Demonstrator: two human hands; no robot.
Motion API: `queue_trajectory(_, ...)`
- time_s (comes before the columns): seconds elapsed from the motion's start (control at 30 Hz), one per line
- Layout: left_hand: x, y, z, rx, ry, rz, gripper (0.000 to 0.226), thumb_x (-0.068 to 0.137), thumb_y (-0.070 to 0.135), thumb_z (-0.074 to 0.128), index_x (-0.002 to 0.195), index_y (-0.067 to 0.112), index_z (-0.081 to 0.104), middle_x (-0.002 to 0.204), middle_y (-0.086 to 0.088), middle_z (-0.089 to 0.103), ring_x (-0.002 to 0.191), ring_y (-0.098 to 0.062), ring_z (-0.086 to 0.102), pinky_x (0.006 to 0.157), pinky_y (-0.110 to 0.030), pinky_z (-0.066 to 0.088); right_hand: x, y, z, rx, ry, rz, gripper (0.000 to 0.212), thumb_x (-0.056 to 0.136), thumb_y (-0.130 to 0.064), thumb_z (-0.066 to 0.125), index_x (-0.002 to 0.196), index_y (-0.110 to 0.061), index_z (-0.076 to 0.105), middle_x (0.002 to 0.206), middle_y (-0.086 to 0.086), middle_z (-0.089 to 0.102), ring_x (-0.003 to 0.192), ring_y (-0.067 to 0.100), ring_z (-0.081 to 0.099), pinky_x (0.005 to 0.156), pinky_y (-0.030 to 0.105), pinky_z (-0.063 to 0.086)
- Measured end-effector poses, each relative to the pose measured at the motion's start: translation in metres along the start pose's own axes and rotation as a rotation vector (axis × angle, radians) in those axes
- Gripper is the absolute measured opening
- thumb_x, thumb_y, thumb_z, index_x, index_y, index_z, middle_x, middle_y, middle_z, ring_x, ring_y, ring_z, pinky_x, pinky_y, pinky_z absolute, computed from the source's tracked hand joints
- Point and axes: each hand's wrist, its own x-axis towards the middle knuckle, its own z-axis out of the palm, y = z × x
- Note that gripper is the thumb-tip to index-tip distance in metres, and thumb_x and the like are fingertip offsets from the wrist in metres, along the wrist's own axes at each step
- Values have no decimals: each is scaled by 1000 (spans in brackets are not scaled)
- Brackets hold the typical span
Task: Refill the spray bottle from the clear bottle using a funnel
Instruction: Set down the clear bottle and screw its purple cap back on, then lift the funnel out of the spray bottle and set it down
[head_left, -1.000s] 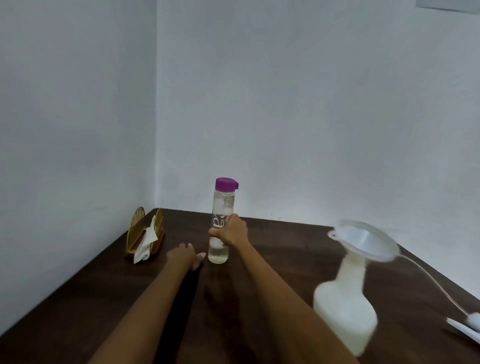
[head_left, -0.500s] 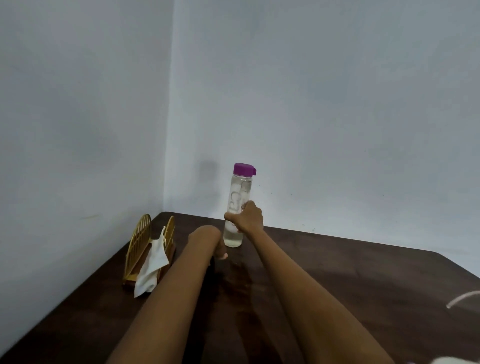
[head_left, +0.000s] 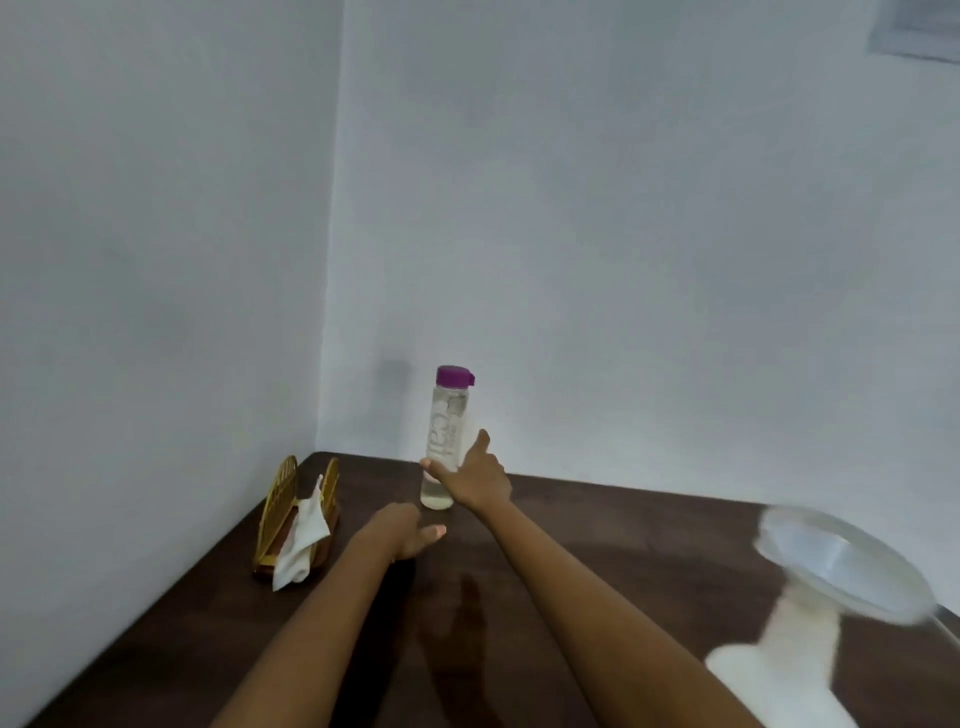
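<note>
The clear bottle (head_left: 445, 436) with a purple cap stands upright near the far corner of the dark table (head_left: 623, 545). My right hand (head_left: 470, 480) is at its lower half: the thumb lies across the front, and the fingers are stretched out straight along the bottle's right side, not wrapped round it. My left hand (head_left: 408, 535) rests on the table just in front of the bottle, relaxed and holding nothing. At the lower right, blurred, the white spray bottle (head_left: 769, 670) stands with a translucent funnel (head_left: 836, 566) in its neck.
A gold napkin holder (head_left: 280, 506) with a white napkin (head_left: 304, 535) sits by the left wall. Walls close in behind and to the left of the bottle. A thin white tube (head_left: 945, 623) runs off the right edge.
My right hand gripped the clear bottle before; now its fingers have straightened and the bottle stands on the table. The view swung right, bringing the spray bottle and funnel back in.
</note>
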Motion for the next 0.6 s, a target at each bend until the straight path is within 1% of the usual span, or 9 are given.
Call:
queue_trajectory(0.07, -20, 12, 3, -42, 2, 57, 57, 95, 48, 40, 130, 4, 48, 130, -15, 52, 83, -17, 59, 68, -24, 52, -27, -8, -16, -10, -12, -35, 90, 81, -58, 60, 142, -8, 18, 133, 15, 52, 120, 34, 53, 96, 43, 47)
queue_trajectory(0.17, -49, 29, 3, -76, 15, 109, 52, 92, 47, 47, 122, 4, 53, 123, -14, 55, 85, -18, 60, 60, -23, 53, -68, -18, -46, -51, -27, -114, 76, 82, -49, 63, 136, -8, 28, 129, 15, 54, 116, 34, 55, 93, 43, 49)
queue_trajectory(0.27, -80, 47, 5, -108, 33, 138, 54, 90, 44, 51, 123, 1, 51, 124, -16, 53, 84, -19, 56, 52, -20, 47, -107, -26, -86, -116, -22, -227, 61, 85, -35, 65, 133, -5, 39, 122, 14, 59, 111, 30, 58, 81, 32, 46)
queue_trajectory(0.3, -90, 55, 6, -121, 37, 150, 55, 90, 43, 53, 125, 0, 50, 126, -17, 52, 87, -20, 56, 52, -19, 46, -120, -29, -101, -143, -2, -281, 53, 86, -31, 63, 129, -5, 46, 119, 13, 61, 109, 28, 59, 79, 30, 44)
queue_trajectory(0.37, -110, 71, 9, -154, 46, 179, 58, 90, 40, 55, 130, -1, 45, 130, -17, 50, 99, -24, 57, 55, -21, 48, -148, -33, -136, -240, 68, -387, 37, 88, -27, 60, 119, -6, 57, 114, 11, 65, 106, 26, 60, 80, 31, 45)
queue_trajectory(0.47, -140, 104, 21, -212, 62, 225, 65, 90, 39, 56, 139, 1, 37, 139, -14, 46, 111, -25, 56, 65, -25, 54, -188, -33, -185, -487, 225, -492, 27, 91, -26, 55, 109, -7, 62, 109, 9, 66, 104, 25, 60, 77, 32, 44)
queue_trajectory(0.53, -161, 131, 31, -302, 66, 274, 67, 90, 41, 55, 141, 2, 35, 144, -12, 41, 120, -25, 52, 71, -26, 52, -207, -19, -211, -698, 324, -534, 20, 91, -28, 56, 94, -9, 57, 101, 9, 67, 98, 24, 61, 64, 28, 37)
queue_trajectory(0.57, -171, 144, 36, -375, 55, 306, 68, 90, 42, 56, 142, 3, 36, 146, -11, 40, 123, -25, 50, 75, -27, 52, -216, -8, -221, -816, 402, -531, 24, 86, -33, 63, 82, -12, 52, 91, 6, 69, 89, 22, 63, 55, 25, 31)
queue_trajectory(0.6, -180, 156, 40, -456, 47, 337, 69, 89, 43, 57, 142, 4, 36, 146, -10, 41, 126, -25, 48, 79, -28, 53, -228, 3, -230, -928, 422, -479, 36, 72, -41, 76, 70, -17, 48, 74, 0, 68, 75, 16, 64, 49, 22, 23)
